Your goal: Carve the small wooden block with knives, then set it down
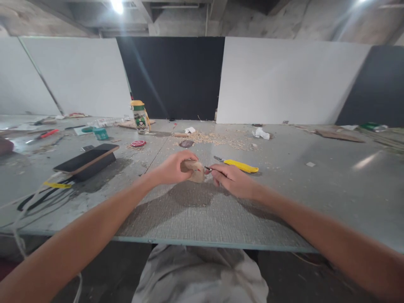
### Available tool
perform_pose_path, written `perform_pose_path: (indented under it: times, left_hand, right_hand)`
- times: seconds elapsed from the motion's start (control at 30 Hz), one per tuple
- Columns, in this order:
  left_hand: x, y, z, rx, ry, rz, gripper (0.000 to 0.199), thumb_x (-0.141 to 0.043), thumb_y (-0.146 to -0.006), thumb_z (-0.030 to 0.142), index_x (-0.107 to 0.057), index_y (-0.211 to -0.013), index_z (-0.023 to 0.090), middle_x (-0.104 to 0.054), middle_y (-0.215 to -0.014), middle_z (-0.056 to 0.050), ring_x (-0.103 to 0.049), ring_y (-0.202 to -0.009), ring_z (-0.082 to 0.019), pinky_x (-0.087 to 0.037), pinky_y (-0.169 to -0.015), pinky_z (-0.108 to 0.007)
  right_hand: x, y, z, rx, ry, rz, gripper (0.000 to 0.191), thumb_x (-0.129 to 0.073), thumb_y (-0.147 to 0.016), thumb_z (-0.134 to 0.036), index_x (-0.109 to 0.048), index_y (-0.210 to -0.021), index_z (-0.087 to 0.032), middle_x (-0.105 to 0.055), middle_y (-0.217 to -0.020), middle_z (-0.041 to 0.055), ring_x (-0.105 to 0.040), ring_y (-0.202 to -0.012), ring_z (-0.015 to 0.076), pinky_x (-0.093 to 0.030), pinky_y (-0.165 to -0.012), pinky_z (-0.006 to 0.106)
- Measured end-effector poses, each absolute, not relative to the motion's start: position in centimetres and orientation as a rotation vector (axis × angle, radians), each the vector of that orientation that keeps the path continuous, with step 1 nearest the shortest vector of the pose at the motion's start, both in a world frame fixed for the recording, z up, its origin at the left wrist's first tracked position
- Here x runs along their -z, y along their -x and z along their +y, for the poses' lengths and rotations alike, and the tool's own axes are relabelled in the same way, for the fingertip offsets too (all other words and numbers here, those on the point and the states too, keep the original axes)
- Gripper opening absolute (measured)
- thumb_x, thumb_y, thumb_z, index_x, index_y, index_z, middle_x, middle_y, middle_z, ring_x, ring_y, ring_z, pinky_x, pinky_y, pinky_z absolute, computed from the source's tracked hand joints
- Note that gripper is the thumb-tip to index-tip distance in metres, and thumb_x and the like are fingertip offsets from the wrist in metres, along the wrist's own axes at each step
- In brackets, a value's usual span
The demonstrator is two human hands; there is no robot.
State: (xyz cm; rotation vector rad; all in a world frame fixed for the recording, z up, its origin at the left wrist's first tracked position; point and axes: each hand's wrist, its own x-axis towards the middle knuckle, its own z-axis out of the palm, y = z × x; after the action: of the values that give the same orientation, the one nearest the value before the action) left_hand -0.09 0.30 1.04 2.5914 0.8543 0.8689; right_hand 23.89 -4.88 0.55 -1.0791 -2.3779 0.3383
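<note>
My left hand (174,168) is wrapped round a pale, rounded piece of wood (198,172) with a small red mark on its face. It holds the piece just above the table mat. Pinched in my right hand (232,180) is a thin dark tool with a metal tip (207,168), pointing at the wood's right side; whether the tip touches it I cannot tell. Most of this tool is hidden by my fingers. Just beyond my right hand lies a yellow utility knife (241,166), its blade out toward the left.
Wood shavings (217,139) are scattered beyond my hands, near a dark round piece (186,144) and crumpled tissue (261,134). At left stand a phone on a stand (88,159) with cables, a yellow-lidded bottle (139,118) and a teal tape roll (101,134). A red tin (138,143) lies nearby.
</note>
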Motion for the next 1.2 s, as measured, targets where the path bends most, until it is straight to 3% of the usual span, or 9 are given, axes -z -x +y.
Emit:
perform_pose_path:
  times: [0.13,0.3,0.5,0.77,1.2]
  left_hand:
    - [-1.3,-0.1,-0.4,-0.728,-2.541,0.893,0.026,-0.061,-0.084,0.04,-0.066,-0.101,0.021,-0.068,-0.099,-0.004,-0.062,-0.09,-0.019,-0.045,-0.075,-0.029]
    - [-1.6,-0.3,-0.8,-0.668,-2.513,0.964,0.031,-0.058,-0.086,0.047,-0.066,-0.1,0.02,-0.068,-0.089,-0.002,-0.061,-0.08,-0.017,-0.041,-0.066,-0.026]
    - [-1.3,-0.3,-0.4,-0.67,-2.498,0.939,0.036,-0.057,-0.087,0.051,-0.065,-0.099,0.019,-0.066,-0.083,-0.002,-0.058,-0.072,-0.015,-0.039,-0.063,-0.025]
    - [-1.7,-0.3,-0.8,-0.691,-2.491,1.0,0.036,-0.057,-0.086,0.051,-0.066,-0.099,0.018,-0.067,-0.085,-0.003,-0.059,-0.073,-0.016,-0.039,-0.061,-0.025]
    - [-1.3,-0.6,-1.2,-0.754,-2.453,0.966,0.032,-0.061,-0.085,0.046,-0.067,-0.104,0.02,-0.07,-0.094,-0.002,-0.062,-0.082,-0.018,-0.044,-0.066,-0.025]
  right_hand:
    - [-0.4,-23.8,-5.0,-0.392,1.074,-2.354,0.026,-0.035,-0.101,-0.03,-0.059,-0.102,-0.021,-0.064,-0.089,0.0038,-0.057,-0.078,0.0172,-0.042,-0.069,0.03]
    - [-0.1,-23.7,-4.9,-0.464,1.073,-2.354,0.025,-0.033,-0.101,-0.031,-0.056,-0.097,-0.022,-0.061,-0.082,0.0017,-0.055,-0.072,0.0162,-0.042,-0.066,0.029]
    - [0.4,-23.7,-4.7,-0.49,1.063,-2.347,0.024,-0.034,-0.101,-0.029,-0.056,-0.104,-0.021,-0.062,-0.083,0.0018,-0.055,-0.072,0.0157,-0.043,-0.068,0.03]
    - [0.6,-23.4,-5.0,-0.507,1.102,-2.307,0.026,-0.032,-0.101,-0.031,-0.054,-0.094,-0.021,-0.057,-0.072,0.0001,-0.051,-0.062,0.0143,-0.04,-0.06,0.028]
    - [0.5,-23.3,-5.3,-0.464,1.139,-2.277,0.031,-0.031,-0.101,-0.033,-0.054,-0.083,-0.022,-0.056,-0.07,0.0004,-0.053,-0.063,0.0153,-0.04,-0.062,0.029]
